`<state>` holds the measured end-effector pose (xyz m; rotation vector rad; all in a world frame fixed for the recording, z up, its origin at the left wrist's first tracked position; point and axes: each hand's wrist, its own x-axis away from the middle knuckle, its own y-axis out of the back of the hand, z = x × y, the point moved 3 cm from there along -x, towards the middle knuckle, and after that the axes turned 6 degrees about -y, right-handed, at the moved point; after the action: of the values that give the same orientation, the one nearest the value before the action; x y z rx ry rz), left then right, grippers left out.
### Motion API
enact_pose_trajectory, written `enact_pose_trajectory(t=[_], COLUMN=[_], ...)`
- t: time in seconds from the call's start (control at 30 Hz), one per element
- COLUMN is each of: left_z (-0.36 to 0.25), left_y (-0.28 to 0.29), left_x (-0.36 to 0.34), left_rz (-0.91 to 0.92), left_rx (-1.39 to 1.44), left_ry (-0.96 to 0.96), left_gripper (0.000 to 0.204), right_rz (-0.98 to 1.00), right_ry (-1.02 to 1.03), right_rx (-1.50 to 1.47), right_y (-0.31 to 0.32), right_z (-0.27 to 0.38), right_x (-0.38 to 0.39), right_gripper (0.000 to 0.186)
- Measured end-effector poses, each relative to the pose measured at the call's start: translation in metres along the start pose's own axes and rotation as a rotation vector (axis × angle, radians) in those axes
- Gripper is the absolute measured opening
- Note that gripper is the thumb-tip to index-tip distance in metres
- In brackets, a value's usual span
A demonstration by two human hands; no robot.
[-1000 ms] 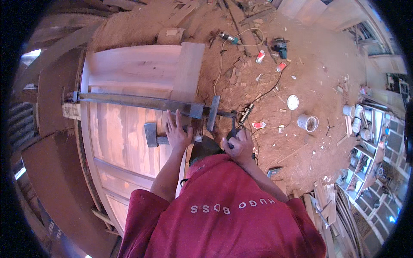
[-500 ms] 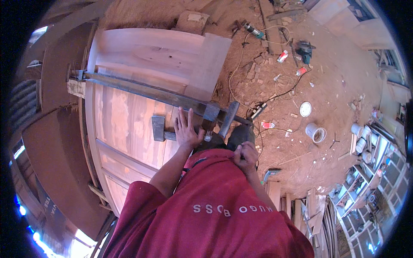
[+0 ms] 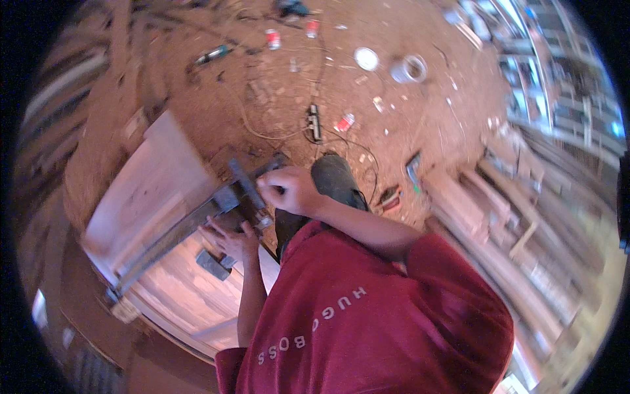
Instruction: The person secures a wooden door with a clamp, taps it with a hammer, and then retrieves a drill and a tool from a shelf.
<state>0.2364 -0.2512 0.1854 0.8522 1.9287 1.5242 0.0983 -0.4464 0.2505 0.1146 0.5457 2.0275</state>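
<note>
My left hand (image 3: pixel 233 238) lies with its fingers apart at a long metal bar clamp (image 3: pixel 172 236) across the pale wooden door panel (image 3: pixel 157 276). A hammer with a blocky head (image 3: pixel 211 264) rests on the panel just below that hand. Curled closed, my right hand (image 3: pixel 289 190) is at the clamp's near end, beside its sliding jaw (image 3: pixel 244 178); what it grips is hidden. My dark-clad leg (image 3: pixel 335 177) shows behind that hand. Motion blurs much of the picture.
The dusty floor holds a power strip (image 3: pixel 315 121) with cords, power tools (image 3: pixel 292 8), a white bucket (image 3: pixel 408 67), a round lid (image 3: pixel 366 59) and red-white packets (image 3: pixel 344 123). Timber (image 3: pixel 512 236) is piled at right; shelving (image 3: pixel 525 65) stands at upper right.
The view has swung, so door and clamp now sit lower left, tilted. My right hand has risen from near my waist to the clamp's end. My left hand stays by the clamp.
</note>
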Motion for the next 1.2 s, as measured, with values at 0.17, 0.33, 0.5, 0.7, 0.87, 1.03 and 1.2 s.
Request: enact_pose_trajectory(t=[0.17, 0.33, 0.5, 0.7, 0.87, 1.03, 1.2], left_z=[-0.002, 0.019, 0.091, 0.02, -0.082, -0.213, -0.38], left_y=[-0.01, -0.031, -0.052, -0.042, -0.107, -0.209, -0.213], left_x=[0.008, 0.02, -0.013, 0.02, 0.118, 0.193, 0.166], left_rz=[-0.021, 0.045, 0.164, 0.15, 0.495, 1.049, 1.041], left_rx=[-0.001, -0.066, -0.068, -0.162, -0.052, 0.234, 0.262], left_ry=[-0.042, -0.027, -0.076, -0.098, -0.162, -0.093, -0.437], left_gripper=[0.095, 0.096, 0.094, 0.079, 0.068, 0.058, 0.044], right_rz=[-0.008, -0.007, -0.11, -0.245, -0.473, -0.635, -0.93], right_ry=[-0.042, 0.029, -0.024, -0.966, -1.675, -1.725, -1.826], right_rx=[-0.006, 0.043, -0.135, -0.125, 0.451, 0.387, 0.357], right_y=[0.011, 0.024, 0.13, 0.294, 0.442, 0.568, 0.583], right_z=[-0.002, -0.005, -0.045, -0.291, -0.408, -0.355, -0.349], right_x=[0.012, 0.028, 0.075, 0.3, 0.637, 0.786, 0.828], right_gripper=[0.029, 0.033, 0.045, 0.039, 0.031, 0.035, 0.04])
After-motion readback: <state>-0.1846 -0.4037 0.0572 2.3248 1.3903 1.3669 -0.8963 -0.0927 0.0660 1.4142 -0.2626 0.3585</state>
